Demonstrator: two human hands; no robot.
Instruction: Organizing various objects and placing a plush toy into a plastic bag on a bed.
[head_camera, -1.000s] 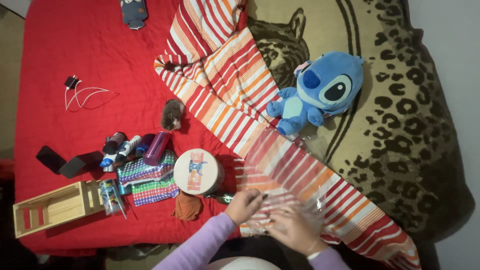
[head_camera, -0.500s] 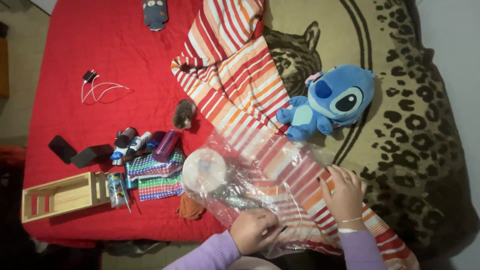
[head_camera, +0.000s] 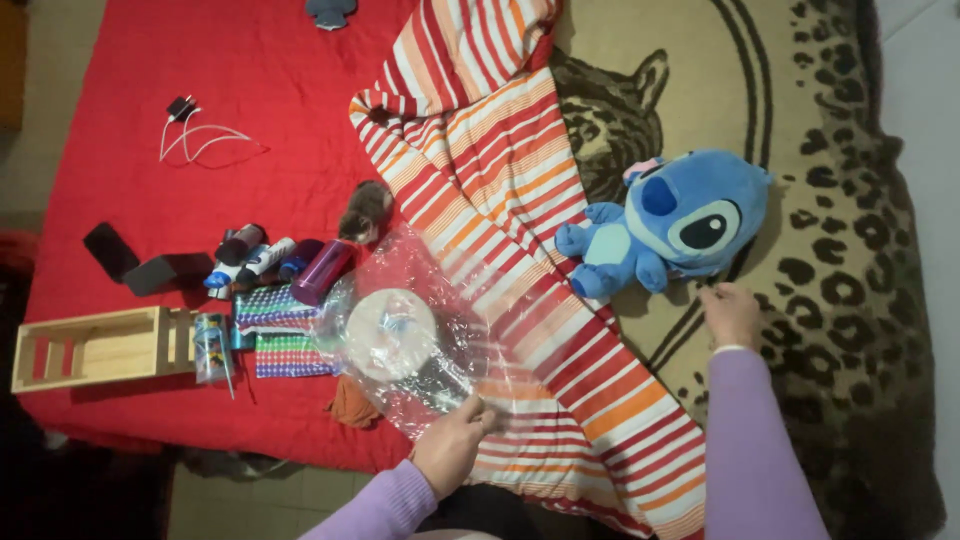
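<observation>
Left hand (head_camera: 455, 440) was pinched on the clear plastic sheet (head_camera: 420, 330) draped just ahead over the round box (head_camera: 390, 333); right hand (head_camera: 730, 312) lay open, empty, well apart, so a one-sided tug risked dragging that box.

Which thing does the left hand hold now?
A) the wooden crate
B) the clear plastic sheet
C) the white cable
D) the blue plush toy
B: the left hand pinches the edge of the clear plastic sheet, which lies spread over the round box; the blue plush toy lies apart, near the right hand.
</observation>
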